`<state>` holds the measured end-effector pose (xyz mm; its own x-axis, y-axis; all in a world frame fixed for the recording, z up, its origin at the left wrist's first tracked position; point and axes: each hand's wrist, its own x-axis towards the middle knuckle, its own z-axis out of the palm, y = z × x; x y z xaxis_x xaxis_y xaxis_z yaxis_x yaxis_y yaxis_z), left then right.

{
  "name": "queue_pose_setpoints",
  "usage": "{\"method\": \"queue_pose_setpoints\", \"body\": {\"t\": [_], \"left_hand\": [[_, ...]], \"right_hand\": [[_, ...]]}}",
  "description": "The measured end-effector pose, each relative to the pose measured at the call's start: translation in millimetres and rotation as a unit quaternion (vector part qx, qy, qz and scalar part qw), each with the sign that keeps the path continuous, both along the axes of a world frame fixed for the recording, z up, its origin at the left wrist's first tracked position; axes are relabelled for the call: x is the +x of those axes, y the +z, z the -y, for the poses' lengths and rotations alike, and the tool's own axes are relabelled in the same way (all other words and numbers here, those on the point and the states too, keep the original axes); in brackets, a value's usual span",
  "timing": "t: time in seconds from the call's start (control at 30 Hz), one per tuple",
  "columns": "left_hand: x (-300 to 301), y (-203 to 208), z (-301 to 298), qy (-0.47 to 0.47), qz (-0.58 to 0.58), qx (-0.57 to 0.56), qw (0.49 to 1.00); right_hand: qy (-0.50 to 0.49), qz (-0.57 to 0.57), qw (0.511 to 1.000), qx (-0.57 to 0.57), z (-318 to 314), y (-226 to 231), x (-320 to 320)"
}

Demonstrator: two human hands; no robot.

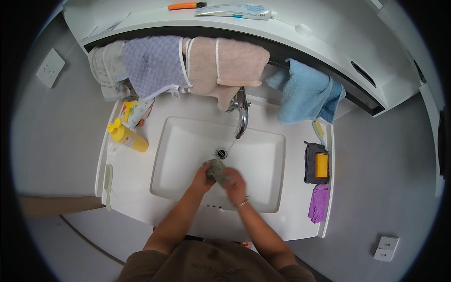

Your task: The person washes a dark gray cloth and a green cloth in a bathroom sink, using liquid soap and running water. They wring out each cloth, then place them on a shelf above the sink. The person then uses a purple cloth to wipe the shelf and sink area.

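Observation:
Both my hands are over the white sink basin (pixel 256 164), close to its drain (pixel 221 152). Between them is a grey-green, patterned, soft-looking piece (pixel 216 170), whose exact kind I cannot make out. My left hand (pixel 201 179) closes around its left side. On its right side, my right hand (pixel 235 186) grips it, slightly smeared by motion, with a thin band around the wrist. A thin stream of water runs from the chrome faucet (pixel 242 115) just beyond the hands.
Left of the basin stand a yellow pump bottle (pixel 131 138) and a pale green comb (pixel 108 181). On the right lie a dark cloth (pixel 310 164) with an orange bar (pixel 321 165), a purple cloth (pixel 318 203) and a brush (pixel 319 131). Towels (pixel 152 66) hang behind the faucet.

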<state>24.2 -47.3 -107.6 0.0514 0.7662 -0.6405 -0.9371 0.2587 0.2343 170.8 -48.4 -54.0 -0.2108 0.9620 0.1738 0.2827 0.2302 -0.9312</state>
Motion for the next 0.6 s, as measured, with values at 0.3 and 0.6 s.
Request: {"method": "queue_pose_setpoints", "body": {"t": [0.3, 0.6], "left_hand": [[41.1, -5.4, -13.8, -0.006, -0.222, -0.044, 0.974], [43.1, 24.8, -8.0, -0.055, -0.009, -0.103, 0.993]], "right_hand": [[-0.101, 0.222, 0.970, -0.004, -44.7, 7.2, -26.7], [-0.107, 0.240, 0.959, -0.111, -67.7, -6.6, -14.6]]}}
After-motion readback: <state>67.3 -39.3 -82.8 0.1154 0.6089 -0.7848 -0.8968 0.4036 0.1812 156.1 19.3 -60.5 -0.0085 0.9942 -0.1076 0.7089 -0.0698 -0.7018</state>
